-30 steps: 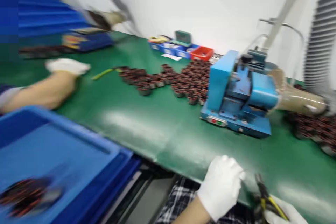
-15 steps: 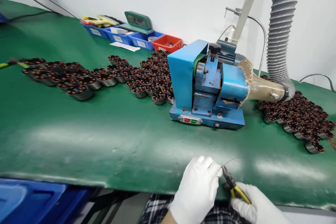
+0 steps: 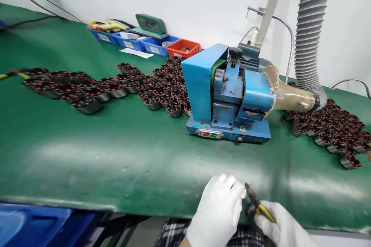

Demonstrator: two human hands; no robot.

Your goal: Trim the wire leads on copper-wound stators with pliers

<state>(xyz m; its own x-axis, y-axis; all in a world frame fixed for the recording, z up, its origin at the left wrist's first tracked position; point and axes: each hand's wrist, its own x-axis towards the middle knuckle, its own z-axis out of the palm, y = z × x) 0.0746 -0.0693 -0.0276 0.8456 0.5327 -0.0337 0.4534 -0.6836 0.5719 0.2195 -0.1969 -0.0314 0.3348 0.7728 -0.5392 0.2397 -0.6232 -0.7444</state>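
My left hand [image 3: 217,210], in a white glove, is closed with its fingers curled down near the front edge of the bench; whatever it holds is hidden beneath the glove. A pair of yellow-handled cutting pliers [image 3: 257,202] is gripped in my right hand [image 3: 279,222], also gloved in white. The pliers' dark jaws point up and left, right beside my left fingertips, where a small coppery bit shows. Behind my hands stands a blue belt machine [image 3: 228,96] with a red and a green button.
Wire-wound motor stators [image 3: 87,105] spread over the green bench [image 3: 87,162] left of the machine; more stators [image 3: 349,161] lie at right. A grey hose [image 3: 314,34] joins the machine. Blue bins [image 3: 155,48], a red bin [image 3: 182,47] and a clock [image 3: 150,24] line the wall.
The thin wire that stuck out to the right from my left fingertips no longer shows clearly. My pliers' jaws have tilted slightly; both hands stay nearly in place.
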